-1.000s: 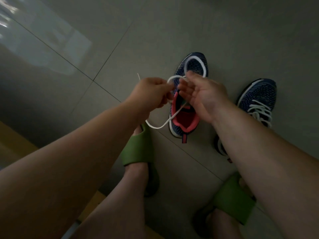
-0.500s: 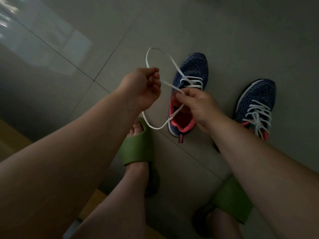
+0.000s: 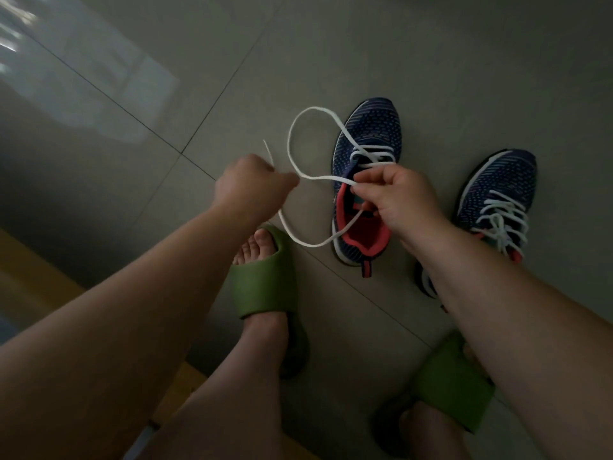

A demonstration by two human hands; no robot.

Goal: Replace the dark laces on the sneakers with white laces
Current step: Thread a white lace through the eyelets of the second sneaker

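On the tiled floor, centre frame: a person leans over two navy knit sneakers, lacing under way.
Right-hand sneaker: at the right edge of the frame, white lace crossed through the eyelets up to the collar; this shoe looks finished.
Centre sneaker: only the lowest rows near the toe carry the second white lace; the coral-lined opening and upper eyelets look bare.
Dark laces: none visible anywhere in the frame, so removal appears complete.
Left hand: fist closed round one run of the lace, its tip poking out toward the upper left.
Right hand: fingers pinching the other run just above the shoe's tongue.
Lace slack: one loop arches above the hands, another sags toward the green slipper at lower centre.
Remaining, by this view: thread the upper eyelets of the centre sneaker, even the ends, tie off.
Progress estimate: well past halfway.
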